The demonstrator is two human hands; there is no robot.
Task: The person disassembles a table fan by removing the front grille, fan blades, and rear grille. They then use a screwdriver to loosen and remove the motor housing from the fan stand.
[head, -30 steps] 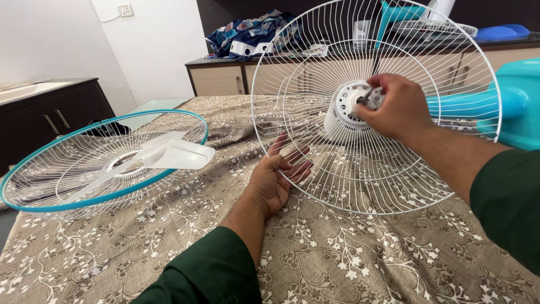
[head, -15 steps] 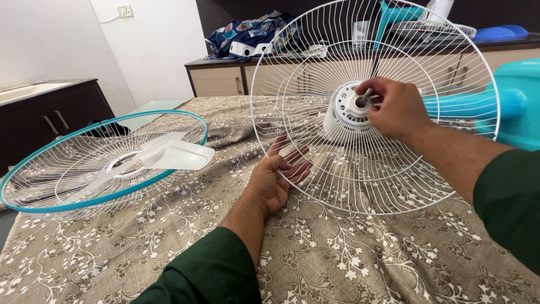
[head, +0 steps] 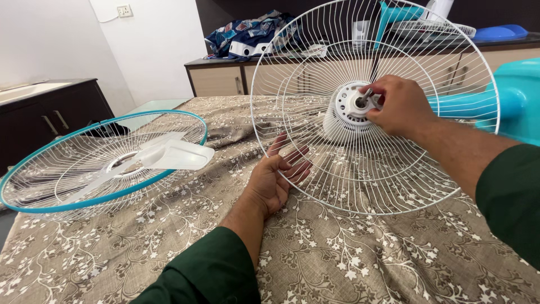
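A white wire rear fan guard stands tilted on the bed, fixed to a white motor housing with a metal shaft at its centre. My right hand pinches a small part at that shaft. My left hand grips the guard's lower left rim, fingers through the wires. The teal fan body lies behind the guard at the right.
A teal-rimmed front guard with a white blade resting on it lies at the left on the brown floral bedsheet. A dark cabinet stands far left. A counter with cloth and teal items runs behind.
My right hand has turned slightly at the shaft, its fingers shifting around the small part. My left hand and the guard have stayed in place.
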